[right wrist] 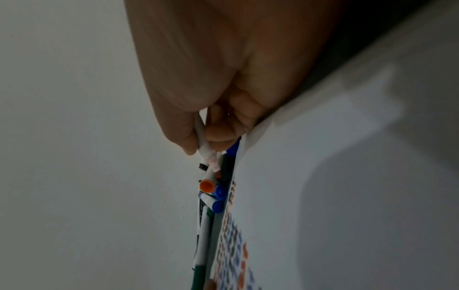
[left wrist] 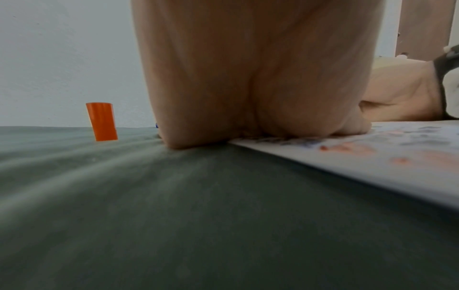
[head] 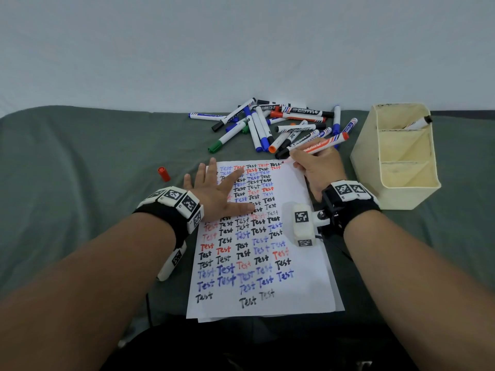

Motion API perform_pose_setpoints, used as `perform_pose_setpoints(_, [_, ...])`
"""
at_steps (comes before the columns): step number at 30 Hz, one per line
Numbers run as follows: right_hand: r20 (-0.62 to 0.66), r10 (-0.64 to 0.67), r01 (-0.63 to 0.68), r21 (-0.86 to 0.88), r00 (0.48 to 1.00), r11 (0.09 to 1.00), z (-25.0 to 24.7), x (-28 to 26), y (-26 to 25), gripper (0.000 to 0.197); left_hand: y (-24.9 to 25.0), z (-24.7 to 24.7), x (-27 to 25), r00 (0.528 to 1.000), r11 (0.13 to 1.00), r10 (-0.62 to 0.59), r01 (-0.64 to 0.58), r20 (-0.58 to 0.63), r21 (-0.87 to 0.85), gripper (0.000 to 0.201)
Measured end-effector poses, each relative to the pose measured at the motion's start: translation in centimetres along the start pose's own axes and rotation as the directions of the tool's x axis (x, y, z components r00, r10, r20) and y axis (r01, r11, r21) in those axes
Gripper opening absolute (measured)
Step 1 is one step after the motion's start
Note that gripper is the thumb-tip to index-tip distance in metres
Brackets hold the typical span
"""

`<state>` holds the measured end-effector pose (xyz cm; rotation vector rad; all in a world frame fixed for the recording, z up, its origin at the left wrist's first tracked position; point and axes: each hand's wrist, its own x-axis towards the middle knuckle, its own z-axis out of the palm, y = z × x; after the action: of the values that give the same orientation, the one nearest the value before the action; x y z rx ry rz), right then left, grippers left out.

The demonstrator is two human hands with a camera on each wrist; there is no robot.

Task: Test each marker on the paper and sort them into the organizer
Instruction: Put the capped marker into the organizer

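My right hand (head: 316, 167) grips the uncapped red marker (head: 321, 144), tip on the far right corner of the paper (head: 302, 263). My left hand (head: 217, 191) lies flat, fingers spread, on the paper's left edge. Its red cap (head: 163, 174) stands just left; the organizer (head: 396, 199) sits right of my right hand.

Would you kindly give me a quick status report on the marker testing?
Left hand flat on paper. Right hand holds uncapped red marker, tip at top edge. Red cap off left. Nothing in the way.
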<state>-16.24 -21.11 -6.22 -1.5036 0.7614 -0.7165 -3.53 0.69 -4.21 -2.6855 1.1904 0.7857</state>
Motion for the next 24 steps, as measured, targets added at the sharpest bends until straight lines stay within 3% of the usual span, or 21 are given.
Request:
perform_pose_setpoints(5, [0.0,0.007,-0.007,0.183,1.0,0.983,-0.3,-1.3,-0.1,0.022,0.0,0.0,0.0,1.0,1.0,0.003,-0.003,-0.01,0.011,0.111])
perform_pose_setpoints(9, [0.041,0.032,-0.039,0.205,0.999,0.978,-0.2,-3.2,-1.0,0.015,0.0,0.1,0.1,1.0,1.0,0.003,-0.003,-0.021,0.024,0.111])
perform_pose_setpoints(13, [0.142,0.039,-0.079,0.282,0.989,0.956,0.2,-5.1,-2.0,0.012,-0.1,0.2,0.3,1.0,1.0,0.0,0.001,-0.031,0.024,0.11])
perform_pose_setpoints(16, [0.239,0.104,-0.192,0.381,0.965,0.905,0.3,-6.2,-2.1,0.006,-0.1,0.2,0.2,1.0,1.0,0.001,0.0,-0.031,0.026,0.111])
perform_pose_setpoints(19, [0.326,0.136,-0.276,0.431,0.935,0.859,-0.2,-6.7,-1.2,0.019,-0.2,0.2,0.1,1.0,1.0,0.008,-0.007,-0.025,0.025,0.112])
perform_pose_setpoints(24, [0.272,0.178,-0.302,0.536,0.946,0.788,-1.2,-6.5,-0.4,0.012,-0.2,0.1,-0.1,1.0,1.0,0.011,-0.011,-0.022,0.023,0.111])
